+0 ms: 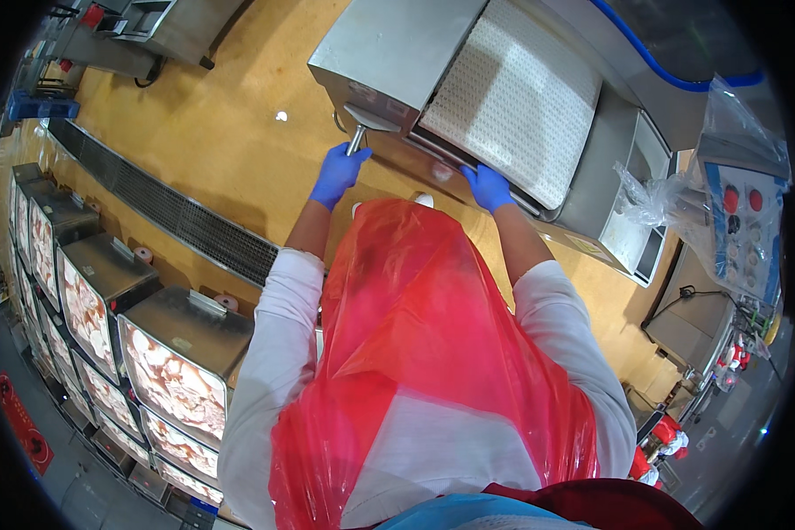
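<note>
Gripping 1 handle (356, 141) with the left hand (336, 174), at the near left corner of the steel machine (389, 57); fingers curled round it, clamped. Right hand (488, 188) at the machine's front edge (435, 150), right of the handle, by the belt (521, 97); fingers touching the edge, cannot tell if clamped or just resting. 2 hands total, both in blue gloves.

Machine itself: straight ahead of the person, 1 unit. 1 belt, white with small repeated marks, set into the machine's top, right of its plain steel housing. 1 panel (742, 243) to the right of the machine, blue and white, under clear plastic (649, 196); 2 red buttons (731, 198) and 1 black button (733, 222) made out, rest too blurred to count. 1 blue tube (649, 57) beyond the machine's far right side.

Left of the machine: 1 long grate (172, 205) in the yellow floor (256, 88). Past the grate, nearer the person than the machine: stacked steel bins (190, 331), pale pink and white pattern on their fronts; 4 bin tops visible, lower ones too crowded to count.

Near side of the machine: 1 red apron (415, 274), see-through, and 2 white sleeves (278, 305).
</note>
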Available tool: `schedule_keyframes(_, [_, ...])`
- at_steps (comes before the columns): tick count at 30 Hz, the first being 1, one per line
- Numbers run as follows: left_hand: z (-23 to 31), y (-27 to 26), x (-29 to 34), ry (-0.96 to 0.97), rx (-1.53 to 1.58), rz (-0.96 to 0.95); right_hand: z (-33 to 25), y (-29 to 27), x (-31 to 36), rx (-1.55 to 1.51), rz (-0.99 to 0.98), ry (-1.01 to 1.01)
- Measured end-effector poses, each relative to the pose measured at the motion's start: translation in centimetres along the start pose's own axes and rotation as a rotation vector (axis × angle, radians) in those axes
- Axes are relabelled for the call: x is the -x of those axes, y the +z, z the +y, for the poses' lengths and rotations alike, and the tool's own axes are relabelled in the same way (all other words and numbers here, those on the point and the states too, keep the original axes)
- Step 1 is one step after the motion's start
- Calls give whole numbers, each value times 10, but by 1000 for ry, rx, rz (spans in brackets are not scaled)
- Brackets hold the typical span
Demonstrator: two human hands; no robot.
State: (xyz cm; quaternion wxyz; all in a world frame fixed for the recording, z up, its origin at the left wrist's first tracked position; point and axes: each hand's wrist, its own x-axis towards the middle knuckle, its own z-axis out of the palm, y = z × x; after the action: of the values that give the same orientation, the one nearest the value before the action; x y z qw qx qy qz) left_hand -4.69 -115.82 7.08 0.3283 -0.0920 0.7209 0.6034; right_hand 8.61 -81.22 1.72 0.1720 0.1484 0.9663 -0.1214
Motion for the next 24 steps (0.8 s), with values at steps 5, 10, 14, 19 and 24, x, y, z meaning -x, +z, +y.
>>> schedule_keyframes(5, [-6, 32, 9, -132, 579, -145, -8, -2, -1, -35, -40, 36])
schedule_keyframes(10, [-9, 23, 5, -227, 667, -277, -5, -9, -4, 14, -125, 45])
schedule_keyframes(14, [-26, 14, -7, -202, 823, -428, 1, 0, -5, 1, -13, -23])
schedule_keyframes(19, [-25, -6, -12, -300, 879, -488, -3, -2, -4, -2, -104, 21])
schedule_keyframes(24, [-36, 21, -7, -332, 1127, -538, 6, 16, -1, 44, 258, -140])
